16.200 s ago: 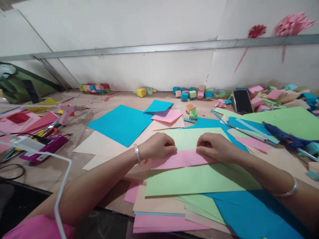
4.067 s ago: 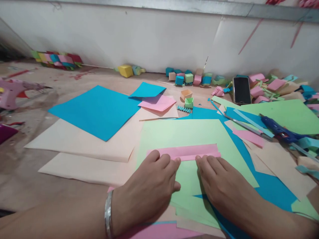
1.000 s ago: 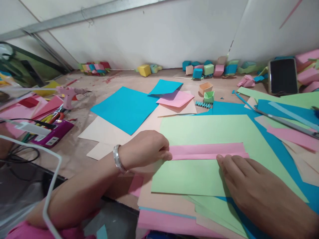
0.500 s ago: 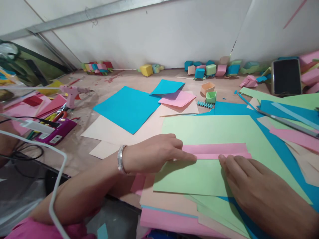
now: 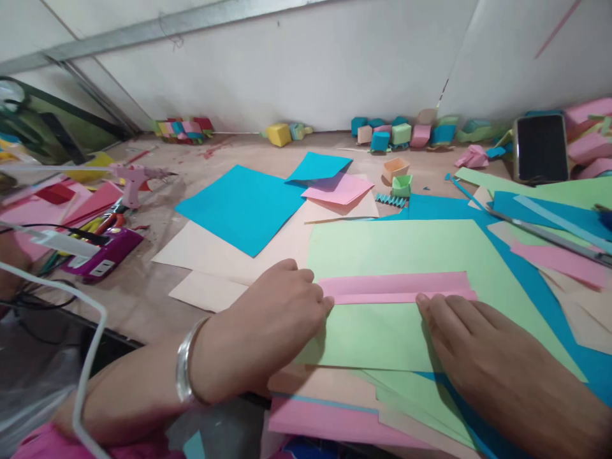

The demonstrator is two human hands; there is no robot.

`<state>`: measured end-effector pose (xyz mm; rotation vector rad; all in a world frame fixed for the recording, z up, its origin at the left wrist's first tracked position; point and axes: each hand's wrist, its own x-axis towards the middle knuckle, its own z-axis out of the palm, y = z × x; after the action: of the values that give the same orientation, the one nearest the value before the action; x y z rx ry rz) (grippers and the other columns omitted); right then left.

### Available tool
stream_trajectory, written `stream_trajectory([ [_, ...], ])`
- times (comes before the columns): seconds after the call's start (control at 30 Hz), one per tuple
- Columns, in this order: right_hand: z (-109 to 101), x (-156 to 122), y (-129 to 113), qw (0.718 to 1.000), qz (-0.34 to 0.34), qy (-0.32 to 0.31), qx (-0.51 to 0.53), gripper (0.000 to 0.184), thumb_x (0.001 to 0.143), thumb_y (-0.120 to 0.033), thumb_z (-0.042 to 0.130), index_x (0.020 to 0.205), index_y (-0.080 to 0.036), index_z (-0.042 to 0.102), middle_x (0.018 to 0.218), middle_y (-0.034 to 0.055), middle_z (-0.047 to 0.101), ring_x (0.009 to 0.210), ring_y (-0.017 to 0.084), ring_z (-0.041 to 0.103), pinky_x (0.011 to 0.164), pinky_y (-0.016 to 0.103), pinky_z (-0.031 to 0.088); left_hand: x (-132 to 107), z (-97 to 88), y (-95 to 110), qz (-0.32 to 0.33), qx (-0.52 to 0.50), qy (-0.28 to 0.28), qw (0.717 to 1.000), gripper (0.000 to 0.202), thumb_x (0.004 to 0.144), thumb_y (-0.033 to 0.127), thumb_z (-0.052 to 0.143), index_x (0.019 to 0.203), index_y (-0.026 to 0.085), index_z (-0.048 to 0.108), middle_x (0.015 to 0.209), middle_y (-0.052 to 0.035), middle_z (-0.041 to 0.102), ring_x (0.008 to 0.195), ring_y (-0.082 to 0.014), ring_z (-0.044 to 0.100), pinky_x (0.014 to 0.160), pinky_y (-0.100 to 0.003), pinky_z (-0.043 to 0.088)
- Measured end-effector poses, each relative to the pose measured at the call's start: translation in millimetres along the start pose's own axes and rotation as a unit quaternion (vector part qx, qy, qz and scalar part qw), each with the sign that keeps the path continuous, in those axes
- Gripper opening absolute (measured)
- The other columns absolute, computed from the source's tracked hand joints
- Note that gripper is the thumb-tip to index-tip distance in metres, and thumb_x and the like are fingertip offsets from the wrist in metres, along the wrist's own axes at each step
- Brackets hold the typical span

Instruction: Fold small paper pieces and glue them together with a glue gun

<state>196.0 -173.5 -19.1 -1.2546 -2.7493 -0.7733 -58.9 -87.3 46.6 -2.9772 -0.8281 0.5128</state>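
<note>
A pink paper strip [image 5: 377,289] with a lengthwise fold along its near edge lies flat on a light green sheet [image 5: 382,338]. At the strip's left end is my left hand [image 5: 272,325], its fingers curled and its thumb pressed at the fold. A silver bangle [image 5: 184,360] circles that wrist. My right hand [image 5: 492,357] presses the fold near the right end, thumb and bent fingers close together on the paper. The undersides of the fingers on both hands are hidden.
Blue sheets [image 5: 243,207] and a small pink sheet [image 5: 339,189] lie beyond. Left are a pink glue gun [image 5: 136,182], a purple power strip [image 5: 108,255] and a white cable [image 5: 90,344]. Paper blocks [image 5: 380,140] and a phone [image 5: 540,148] stand along the wall.
My left hand has slid left along the fold to the strip's left end, its extended index finger now curled in. My right hand stays at the right end.
</note>
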Motion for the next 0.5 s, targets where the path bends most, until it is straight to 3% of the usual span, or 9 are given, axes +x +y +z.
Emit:
stream_trajectory([
  [0.1,-4,4,1,1.000,-0.006,-0.004,0.001,0.052,0.066,0.001,0.047,0.116,-0.005,0.062,0.080,0.0148,0.063,0.069,0.028,0.054,0.060,0.040,0.040,-3,3.9,10,-0.010,0.036,0.004,0.999,0.012,0.078,0.007,0.065,0.083,0.018,0.065,0.069,-0.0021,0.060,0.069,-0.0208,0.054,0.057,-0.034,0.031],
  [0.2,-7,9,1,0.999,-0.016,-0.021,0.034,0.060,0.074,-0.005,0.048,0.132,-0.019,0.050,0.068,0.0044,0.054,0.060,0.024,0.050,0.056,0.036,0.036,0,6.7,15,0.025,0.057,0.032,0.998,0.009,0.078,0.007,0.064,0.077,0.016,0.063,0.076,-0.0051,0.059,0.073,-0.0237,0.053,0.053,-0.034,0.031],
  [0.33,-4,13,0,0.998,-0.006,-0.053,0.039,0.059,0.077,-0.011,0.051,0.135,-0.024,0.045,0.071,0.0025,0.052,0.063,0.024,0.050,0.057,0.036,0.031,11,8.4,17,0.049,0.029,0.033,0.998,0.012,0.082,0.005,0.056,0.077,0.015,0.059,0.077,-0.0050,0.055,0.063,-0.0192,0.049,0.047,-0.032,0.029],
  [0.4,-2,14,0,0.998,0.002,-0.059,0.032,0.058,0.077,-0.012,0.050,0.134,-0.023,0.046,0.073,0.0032,0.053,0.065,0.025,0.050,0.057,0.037,0.030,16,10.9,19,0.039,0.018,0.051,0.998,0.011,0.086,0.008,0.053,0.091,0.015,0.060,0.078,-0.0036,0.055,0.060,-0.0180,0.048,0.046,-0.031,0.028],
  [0.5,0,15,2,0.998,0.004,-0.058,0.032,0.057,0.079,-0.013,0.049,0.135,-0.022,0.045,0.074,0.0031,0.053,0.066,0.025,0.049,0.057,0.037,0.028,21,15.9,21,0.031,0.020,0.086,0.996,0.030,0.093,0.022,0.052,0.122,0.017,0.051,0.084,-0.0028,0.056,0.067,-0.0199,0.052,0.046,-0.031,0.029],
])
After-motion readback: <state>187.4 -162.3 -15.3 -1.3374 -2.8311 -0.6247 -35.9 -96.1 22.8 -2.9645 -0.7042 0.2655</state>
